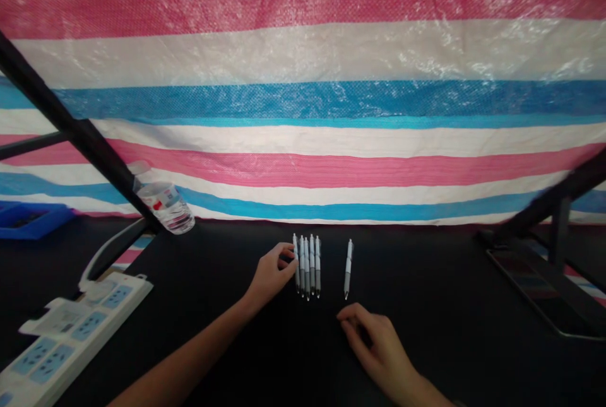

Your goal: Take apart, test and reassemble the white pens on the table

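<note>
Several grey and white pens (307,266) lie side by side on the black table (426,306), tips toward me. A single pen (348,268) lies apart, a little to their right. My left hand (272,274) reaches in from the left, its fingertips pinched against the leftmost pen of the row. My right hand (376,344) rests on the table just below the single pen, fingers loosely curled and apart, holding nothing and not touching that pen.
A white power strip (71,325) with blue sockets lies at the front left. A clear water bottle (163,202) leans by a black frame bar (85,135). A blue tray (28,218) is at far left. A striped tarp (303,110) hangs behind; a dark frame (544,268) stands right.
</note>
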Motion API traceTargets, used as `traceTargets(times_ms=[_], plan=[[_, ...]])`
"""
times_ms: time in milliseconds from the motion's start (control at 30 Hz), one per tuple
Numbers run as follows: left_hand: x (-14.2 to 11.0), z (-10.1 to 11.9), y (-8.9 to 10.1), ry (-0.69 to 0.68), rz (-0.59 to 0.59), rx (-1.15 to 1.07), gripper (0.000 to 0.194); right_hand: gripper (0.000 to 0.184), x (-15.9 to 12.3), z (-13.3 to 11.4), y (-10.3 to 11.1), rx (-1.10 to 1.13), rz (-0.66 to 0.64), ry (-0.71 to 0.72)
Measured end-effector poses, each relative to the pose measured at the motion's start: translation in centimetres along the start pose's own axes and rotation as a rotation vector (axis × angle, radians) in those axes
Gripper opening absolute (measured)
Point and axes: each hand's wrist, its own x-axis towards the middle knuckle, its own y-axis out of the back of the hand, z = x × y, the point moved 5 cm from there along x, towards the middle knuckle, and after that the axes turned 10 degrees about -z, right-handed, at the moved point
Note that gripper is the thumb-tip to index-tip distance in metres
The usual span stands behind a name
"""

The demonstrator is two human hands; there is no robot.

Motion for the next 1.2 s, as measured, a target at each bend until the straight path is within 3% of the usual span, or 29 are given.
traceTargets(times_ms=[200, 400, 533, 633, 733, 900, 1100, 1200], plan=[[-0.9, 1.2, -1.1, 0.022, -0.056, -0.024, 0.030, 0.023, 0.6, -0.2, 2.4, -0.301, 0.071, 0.074], [-3.9, 2.8, -1.4, 0.021, -0.130, -0.078, 0.027, 0.060, 1.2, 1.1, 1.7, -0.798, 0.058, 0.148], [-7.0, 4.0, -2.9, -0.029, -0.206, -0.122, 0.022, 0.041, 1.4, 1.0, 0.8, -0.888, 0.011, 0.204], [-8.6, 4.4, -4.2, -0.095, -0.220, -0.154, 0.020, 0.024, 1.3, -0.2, 1.0, -0.822, 0.004, 0.257], [-9.2, 4.1, -4.7, -0.146, -0.184, -0.181, 0.016, 0.020, 0.8, -1.5, 1.5, -0.759, 0.033, 0.343], [-9.3, 3.5, -3.9, -0.193, -0.137, -0.177, 0.014, 0.022, -0.6, -2.0, 3.3, -0.496, 0.264, 0.355], [-9.3, 3.5, -2.7, -0.212, -0.062, -0.187, 0.014, 0.012, -2.5, -0.1, 5.0, 0.033, 0.702, 0.154], [-9.2, 3.2, -2.7, -0.179, -0.055, -0.192, 0.016, 0.018, -2.7, 0.8, 5.0, 0.325, 0.755, 0.024]])
